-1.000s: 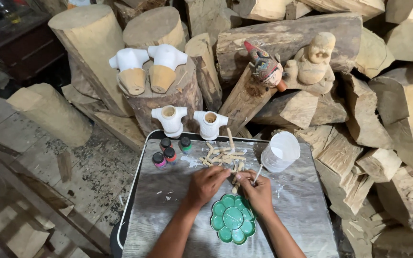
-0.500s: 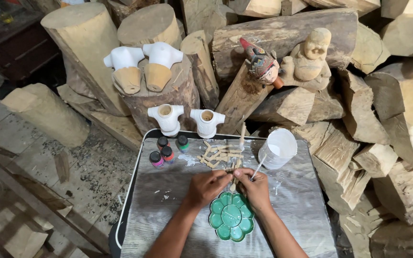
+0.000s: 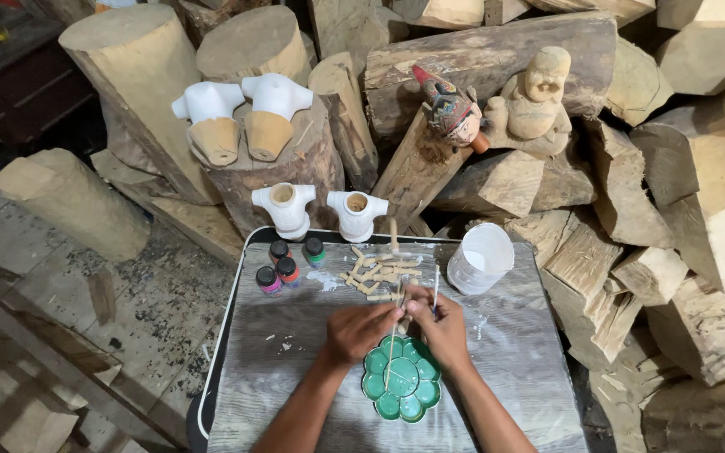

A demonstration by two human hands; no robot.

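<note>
My left hand [image 3: 361,329] and my right hand [image 3: 445,329] meet fingertip to fingertip over a grey wood-grain tray [image 3: 295,361]. The left hand pinches a thin wooden stick [image 3: 391,356] whose lower end reaches over a green flower-shaped palette [image 3: 402,382] just below both hands. The right hand holds a thin brush [image 3: 435,290] that points up and away from me. Just beyond the fingers lies a heap of small pale wooden pieces [image 3: 377,273]. Whether a small piece sits between the fingertips is hidden.
Several small paint bottles [image 3: 287,262] stand at the tray's far left, and a white plastic cup [image 3: 480,258] at its far right. Two white torso figures [image 3: 283,205] [image 3: 356,211] stand behind the tray. Logs hold two more torsos [image 3: 241,109], a painted carved head [image 3: 451,113] and an unpainted figure [image 3: 534,92].
Both hands stay together above the palette. The brush in my right hand has swung from leaning toward the cup to pointing nearly straight away from me.
</note>
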